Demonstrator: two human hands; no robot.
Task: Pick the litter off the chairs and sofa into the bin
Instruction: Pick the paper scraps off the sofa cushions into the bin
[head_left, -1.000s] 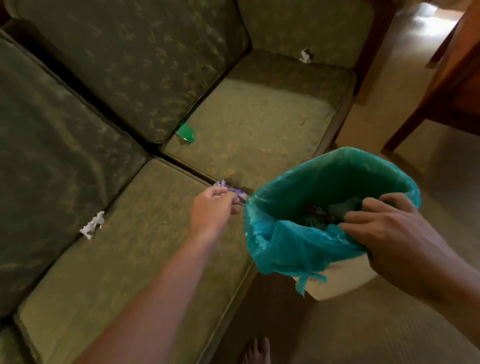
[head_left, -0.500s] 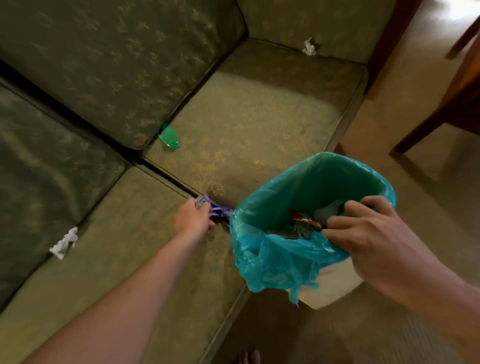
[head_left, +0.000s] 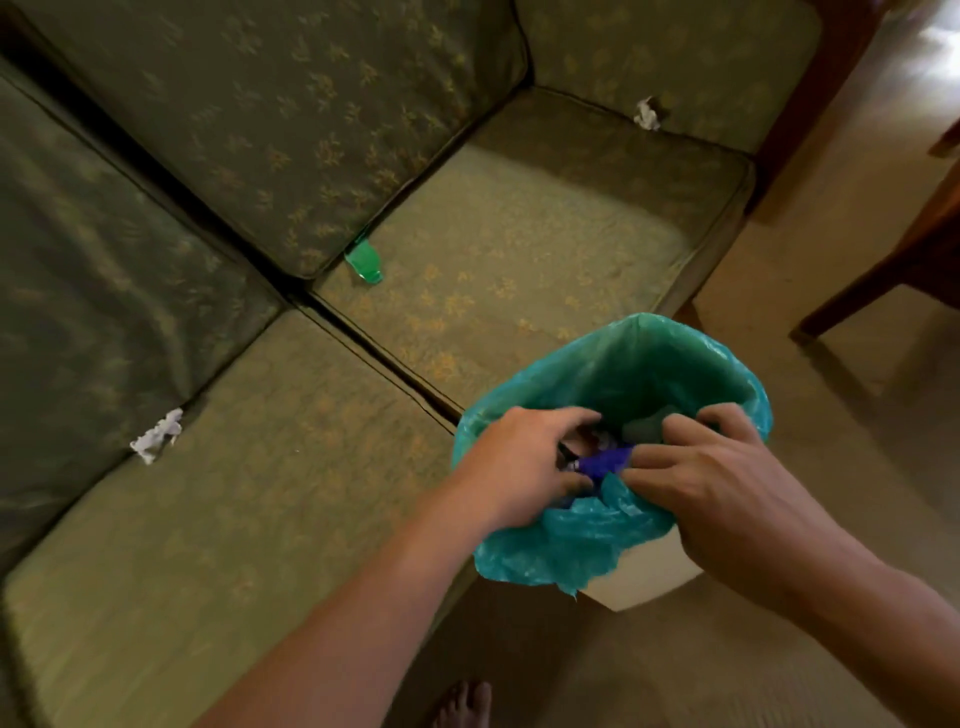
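My left hand (head_left: 524, 462) is over the mouth of the bin (head_left: 644, 577), its fingers pinching a purple wrapper (head_left: 602, 461) just inside the teal bin liner (head_left: 670, 364). My right hand (head_left: 711, 478) grips the near rim of the bin and holds it up beside the sofa (head_left: 467, 249). Other litter lies in the bin under my fingers. On the sofa are a green wrapper (head_left: 364, 261) at the back crease, a crumpled white paper (head_left: 156, 435) on the left seat, and another white paper (head_left: 647, 113) at the far right corner.
A dark wooden chair or table leg (head_left: 883, 280) stands on the carpet at the right. The sofa's wooden arm (head_left: 810, 104) rises at the far right. My bare foot (head_left: 462, 706) is on the carpet below the bin.
My left hand lifted the purple wrapper off the seat gap and carried it right, into the bin's mouth. The bin stayed in my right hand.
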